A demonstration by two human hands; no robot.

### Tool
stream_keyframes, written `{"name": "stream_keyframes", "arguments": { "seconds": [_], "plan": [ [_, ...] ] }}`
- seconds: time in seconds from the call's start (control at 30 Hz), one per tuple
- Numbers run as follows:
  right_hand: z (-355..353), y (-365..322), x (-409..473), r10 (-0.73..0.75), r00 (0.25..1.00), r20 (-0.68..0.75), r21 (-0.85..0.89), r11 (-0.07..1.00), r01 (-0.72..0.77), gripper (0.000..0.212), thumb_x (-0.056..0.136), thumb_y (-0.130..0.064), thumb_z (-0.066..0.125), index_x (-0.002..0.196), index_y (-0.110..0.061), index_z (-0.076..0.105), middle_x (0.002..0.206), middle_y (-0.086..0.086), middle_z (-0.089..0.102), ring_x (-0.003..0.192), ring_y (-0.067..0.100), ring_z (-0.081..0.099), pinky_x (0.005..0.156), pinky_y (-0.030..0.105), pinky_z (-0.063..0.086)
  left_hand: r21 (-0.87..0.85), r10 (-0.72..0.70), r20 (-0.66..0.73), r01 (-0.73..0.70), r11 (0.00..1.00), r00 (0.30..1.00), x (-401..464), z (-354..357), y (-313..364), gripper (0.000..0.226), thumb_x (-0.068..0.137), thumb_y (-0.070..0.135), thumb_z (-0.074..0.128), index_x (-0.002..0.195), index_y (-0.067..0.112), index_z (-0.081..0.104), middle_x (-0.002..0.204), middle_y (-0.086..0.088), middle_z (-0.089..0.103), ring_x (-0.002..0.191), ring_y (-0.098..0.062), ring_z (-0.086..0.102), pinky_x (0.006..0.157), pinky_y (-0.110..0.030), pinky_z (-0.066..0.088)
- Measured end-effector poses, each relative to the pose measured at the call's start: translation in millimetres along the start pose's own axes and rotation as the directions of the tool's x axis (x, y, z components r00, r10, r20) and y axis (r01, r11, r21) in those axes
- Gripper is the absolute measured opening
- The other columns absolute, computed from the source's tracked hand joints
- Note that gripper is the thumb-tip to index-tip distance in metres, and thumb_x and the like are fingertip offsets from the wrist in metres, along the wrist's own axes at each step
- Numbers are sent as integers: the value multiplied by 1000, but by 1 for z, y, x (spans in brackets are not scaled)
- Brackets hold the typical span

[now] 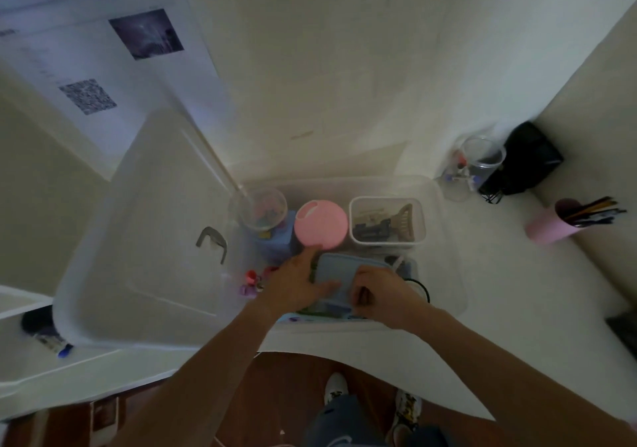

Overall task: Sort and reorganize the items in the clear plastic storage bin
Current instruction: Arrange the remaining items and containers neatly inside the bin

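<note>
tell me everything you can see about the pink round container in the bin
The pink round container stands upright at the far side of the clear storage bin, seen from above. Its matte, plastic-looking lid has a small pale crescent notch near the far-left edge and appears closed. It sits between a clear cup of small colourful items and a white rectangular tub. The left hand has a fingertip at its near edge; contact is unclear.

We've got both hands on a blue pouch (348, 271) inside the clear bin (444, 212): left hand (296, 283) flat on its left edge, right hand (382, 291) gripping its near edge. Behind it sit a pink round container (320, 225) & a small clear box (386, 221). Bin lid (138, 240) lies to the left.
</note>
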State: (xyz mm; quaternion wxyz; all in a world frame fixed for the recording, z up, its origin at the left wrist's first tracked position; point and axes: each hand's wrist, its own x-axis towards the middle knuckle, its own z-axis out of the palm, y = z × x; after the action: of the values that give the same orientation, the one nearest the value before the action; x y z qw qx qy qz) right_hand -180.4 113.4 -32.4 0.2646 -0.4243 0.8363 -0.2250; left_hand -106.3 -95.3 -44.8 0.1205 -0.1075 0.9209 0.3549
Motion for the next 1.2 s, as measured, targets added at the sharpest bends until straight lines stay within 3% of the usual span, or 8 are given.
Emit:
{"name": "stream_keyframes", "arguments": {
  "seconds": [0.07,0.2,0.27,0.37,0.63,1.07,1.13,1.2],
  "plan": [
    [-9,6,-6,16,1000,16,2,1000,-16,17,75,-21,80,91,-17,75,97,-4,64,86,10,60,76,18,41,-59,11,61,-7,998,998,0,5,3,91,79,42,81,152,28,29,138,0,58,121,-21,58,89,-26,47],
    [-43,39,-28,290,951,-111,-105,948,-301,42,79,-22,74,120,-16,65,119,6,65,109,25,62,89,31,49,-149,21,85,-8,989,996,0,9,-6,101,69,42,89,151,32,31,127,10,59,110,-11,59,87,-24,49],
    [-46,48,-32,416,909,5,-347,853,-389,60,80,-39,73,131,-14,53,125,10,60,113,27,60,91,33,48,-140,-16,88,29,990,996,4,12,-10,91,66,45,90,143,30,43,128,7,62,112,-14,62,93,-33,53],
    [-31,47,-30,466,874,136,-424,825,-374,77,80,-57,70,135,-8,46,125,12,61,111,27,61,88,32,49,-105,-45,103,56,993,994,8,13,-9,81,69,48,86,138,29,48,130,4,62,115,-17,61,97,-41,53],
    [-33,52,-19,453,864,218,-482,820,-308,51,83,-40,69,124,-12,59,124,12,63,112,27,62,90,33,51,-152,-70,121,88,984,990,17,19,5,65,76,34,84,132,24,53,123,4,61,106,-15,59,87,-30,51],
    [-56,37,-12,496,808,319,-479,820,-315,53,87,-40,63,133,-15,53,131,7,60,118,25,58,96,32,49,-158,-98,110,115,981,989,5,17,7,66,78,41,83,133,25,51,119,2,66,104,-16,64,88,-34,54],
    [-69,31,-7,479,841,251,-436,832,-343,44,89,-34,60,129,-16,56,130,5,61,115,24,59,91,30,49,-128,-117,24,119,985,993,0,10,8,61,80,42,80,133,28,53,105,2,71,92,-13,67,82,-30,54],
    [-79,18,2,434,894,110,-331,864,-378,35,90,-30,60,123,-18,59,122,3,64,110,25,61,80,28,46,-137,-227,-199,202,970,953,0,-3,9,37,86,41,74,117,22,63,85,7,69,79,-10,64,75,-23,48]
  ]
}}
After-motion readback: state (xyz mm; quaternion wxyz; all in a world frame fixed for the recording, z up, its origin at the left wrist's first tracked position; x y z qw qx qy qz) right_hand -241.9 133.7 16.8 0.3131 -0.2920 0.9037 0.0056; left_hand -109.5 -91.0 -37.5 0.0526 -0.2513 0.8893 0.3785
